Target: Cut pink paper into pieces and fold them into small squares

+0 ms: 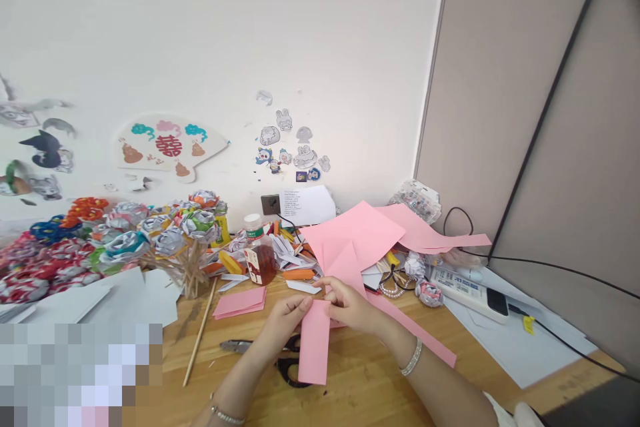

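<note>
Between my two hands hangs a pink paper strip (pixel 314 347), its top edge pinched at both corners. My left hand (pixel 289 313) is closed on the left corner, thumb on top. Closed on the right corner is my right hand (pixel 345 303), its index finger bent above the strip. Beneath the strip lie black-handled scissors (pixel 287 373), partly hidden by it and my left wrist. Folded pink paper pieces (pixel 241 302) rest on the wood left of my hands. Larger pink sheets (pixel 363 233) spread behind them, and a long pink strip (pixel 425 333) runs under my right forearm.
A wooden stick (pixel 200 333) lies at left. Paper flowers (pixel 173 237) on sticks stand behind it. A bottle of brown liquid (pixel 260 260) stands amid paper scraps (pixel 290 250). At right are a power strip (pixel 465 292), a black cable (pixel 565 347) and white sheets (pixel 530 353).
</note>
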Action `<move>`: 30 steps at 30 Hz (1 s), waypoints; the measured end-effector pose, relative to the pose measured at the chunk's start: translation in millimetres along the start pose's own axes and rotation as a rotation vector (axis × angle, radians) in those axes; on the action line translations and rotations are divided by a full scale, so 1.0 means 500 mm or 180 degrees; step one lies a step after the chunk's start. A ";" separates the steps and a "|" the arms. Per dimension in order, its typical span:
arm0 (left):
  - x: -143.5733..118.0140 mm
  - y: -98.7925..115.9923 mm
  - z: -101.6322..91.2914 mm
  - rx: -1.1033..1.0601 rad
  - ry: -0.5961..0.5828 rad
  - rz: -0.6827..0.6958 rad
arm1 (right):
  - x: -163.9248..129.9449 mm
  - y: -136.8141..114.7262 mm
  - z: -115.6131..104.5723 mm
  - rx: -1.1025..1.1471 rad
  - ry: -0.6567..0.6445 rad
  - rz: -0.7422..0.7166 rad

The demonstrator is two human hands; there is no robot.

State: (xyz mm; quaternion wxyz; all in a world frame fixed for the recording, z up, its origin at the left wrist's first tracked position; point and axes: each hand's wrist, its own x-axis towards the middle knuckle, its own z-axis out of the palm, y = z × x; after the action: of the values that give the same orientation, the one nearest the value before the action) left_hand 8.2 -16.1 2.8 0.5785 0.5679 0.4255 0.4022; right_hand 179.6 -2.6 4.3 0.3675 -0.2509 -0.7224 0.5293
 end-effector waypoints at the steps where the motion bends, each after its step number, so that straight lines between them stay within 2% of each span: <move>1: 0.001 -0.002 0.000 -0.0008 0.0020 0.0005 | 0.000 0.000 0.000 0.0013 0.0005 -0.0002; 6: 0.007 -0.012 0.000 -0.0182 -0.0143 -0.0044 | 0.002 0.004 -0.001 -0.0069 0.0155 -0.0016; 11: 0.006 -0.009 0.001 -0.0013 0.0022 -0.0050 | 0.006 0.012 -0.003 -0.0133 0.0224 -0.0021; 16: 0.006 -0.010 0.000 -0.0199 -0.0342 -0.0133 | 0.012 0.025 -0.006 -0.0159 0.0437 -0.0164; 19: 0.009 -0.013 0.000 -0.0140 -0.0206 -0.0079 | 0.014 0.029 -0.006 -0.0183 0.0471 -0.0175; 23: 0.010 -0.015 0.001 -0.0142 -0.0059 -0.0161 | 0.015 0.028 -0.007 -0.0157 0.0734 -0.0183; 30: 0.009 -0.013 0.005 -0.0072 0.0040 -0.0049 | 0.020 0.038 -0.011 -0.0083 0.0971 -0.0172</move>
State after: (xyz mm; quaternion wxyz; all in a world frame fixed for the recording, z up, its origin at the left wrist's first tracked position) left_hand 11.7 -12.6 -3.7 0.5852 0.5556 0.4289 0.4061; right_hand 177.5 14.3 -10.1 0.4838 -0.3136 -0.6715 0.4655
